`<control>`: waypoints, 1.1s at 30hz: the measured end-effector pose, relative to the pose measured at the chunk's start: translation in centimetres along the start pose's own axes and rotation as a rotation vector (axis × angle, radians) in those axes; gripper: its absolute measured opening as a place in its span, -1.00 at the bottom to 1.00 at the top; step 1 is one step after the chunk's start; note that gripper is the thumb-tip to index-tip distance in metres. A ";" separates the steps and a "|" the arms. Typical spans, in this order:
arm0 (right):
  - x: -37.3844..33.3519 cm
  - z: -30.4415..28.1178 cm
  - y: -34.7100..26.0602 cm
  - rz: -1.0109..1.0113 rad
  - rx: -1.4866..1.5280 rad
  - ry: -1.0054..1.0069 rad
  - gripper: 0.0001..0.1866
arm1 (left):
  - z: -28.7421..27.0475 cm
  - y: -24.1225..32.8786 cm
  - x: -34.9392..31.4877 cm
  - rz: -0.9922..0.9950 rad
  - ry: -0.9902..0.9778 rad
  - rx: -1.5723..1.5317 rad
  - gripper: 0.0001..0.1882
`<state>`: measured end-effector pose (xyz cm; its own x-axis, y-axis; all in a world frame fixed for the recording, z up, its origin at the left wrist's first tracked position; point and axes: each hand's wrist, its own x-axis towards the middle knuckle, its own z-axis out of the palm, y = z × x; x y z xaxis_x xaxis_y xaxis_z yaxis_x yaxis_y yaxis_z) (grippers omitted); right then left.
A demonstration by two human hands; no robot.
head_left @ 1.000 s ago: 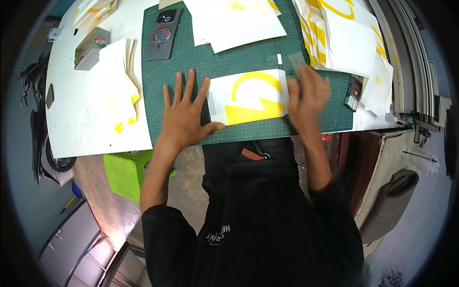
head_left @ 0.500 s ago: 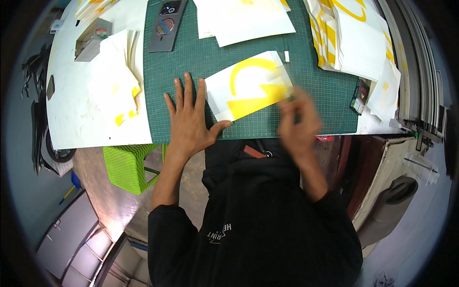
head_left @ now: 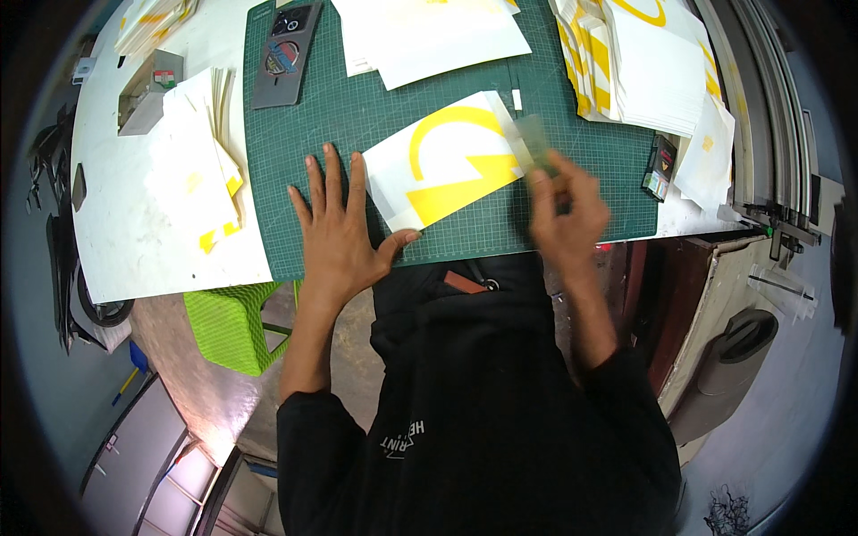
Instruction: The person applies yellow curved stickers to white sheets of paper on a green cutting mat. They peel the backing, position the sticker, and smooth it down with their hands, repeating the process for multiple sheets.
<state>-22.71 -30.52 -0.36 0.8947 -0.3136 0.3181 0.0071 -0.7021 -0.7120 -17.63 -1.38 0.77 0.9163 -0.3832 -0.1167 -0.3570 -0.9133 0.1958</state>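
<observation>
A white sheet with a yellow printed shape (head_left: 447, 192) lies tilted on the green cutting mat (head_left: 465, 239). My left hand (head_left: 341, 241) rests flat at its left end, fingers spread, the thumb touching the lower left corner. At the other end, my right hand (head_left: 572, 210) is closed on a thin, translucent flat piece (head_left: 534, 136), blurred by motion. That piece stands at the sheet's right edge; I cannot tell whether it touches the paper.
White sheets (head_left: 438, 45) and a grey phone (head_left: 284, 62) lie farther back on the mat. Stacks of yellow-printed paper (head_left: 657, 85) stand at right, more paper (head_left: 192, 152) at left beside a grey box (head_left: 147, 98). A small dark pack (head_left: 660, 168) lies near the right edge.
My right hand and the translucent piece have moved right, from over the sheet's right end to its edge. My left hand stays put on the sheet; the whole view has shifted slightly.
</observation>
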 end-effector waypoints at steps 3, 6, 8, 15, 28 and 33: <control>-2.7 4.4 -4.5 -0.330 0.082 -0.068 -0.66 | -0.1 0.0 0.2 0.001 0.007 -0.038 0.29; -2.9 7.4 -7.3 -0.358 0.166 -0.199 -0.70 | -0.2 -0.4 0.0 0.021 0.015 -0.044 0.28; -1.6 8.7 -7.4 -0.342 0.108 -0.173 -0.70 | -0.4 0.0 0.1 0.016 0.004 -0.065 0.29; 0.5 10.3 -5.8 -0.436 0.080 -0.166 -0.68 | -0.4 -0.1 0.0 -0.003 0.014 -0.093 0.33; 0.1 10.2 -6.7 -0.415 0.115 -0.207 -0.64 | -0.4 0.0 0.2 0.001 0.010 -0.081 0.32; 3.5 9.2 -2.0 -0.294 0.131 -0.119 -0.82 | -0.2 0.0 0.1 -0.001 0.021 -0.086 0.34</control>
<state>-15.48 -24.32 -3.55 0.8915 -0.0281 0.4521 0.3227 -0.6609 -0.6775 -17.48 -1.43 0.93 0.9207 -0.3780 -0.0966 -0.3395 -0.8982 0.2791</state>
